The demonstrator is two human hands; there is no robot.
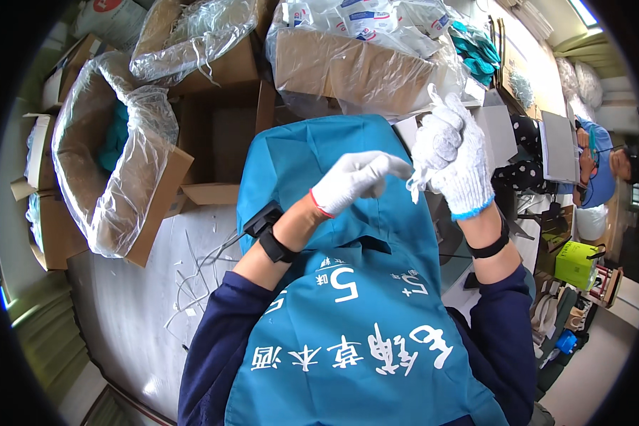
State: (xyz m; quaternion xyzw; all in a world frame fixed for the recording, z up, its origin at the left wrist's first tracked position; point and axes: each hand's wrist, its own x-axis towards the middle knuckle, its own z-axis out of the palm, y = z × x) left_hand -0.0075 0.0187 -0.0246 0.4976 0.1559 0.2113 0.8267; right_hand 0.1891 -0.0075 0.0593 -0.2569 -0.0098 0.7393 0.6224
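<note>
My left hand (358,183), in a white glove with a red cuff edge, is in front of my chest. Its fingers are bent, with the index finger reaching toward my other hand. My right hand (470,170) is raised beside it in a white knitted glove with a blue cuff. Its fingers are curled around a bunched white knit part (437,138); I cannot tell whether this is a separate glove or the worn glove's own fingers. A loose white end hangs by my left fingertips, and contact there is unclear. Below both hands is a teal printed apron (334,298).
Open cardboard boxes stand ahead: a plastic-lined one (156,177) at left and one with packaged goods (355,67). Teal gloves (478,53) are piled farther right. A person in blue (595,160) sits at right. Loose cords (199,284) are on the floor at left.
</note>
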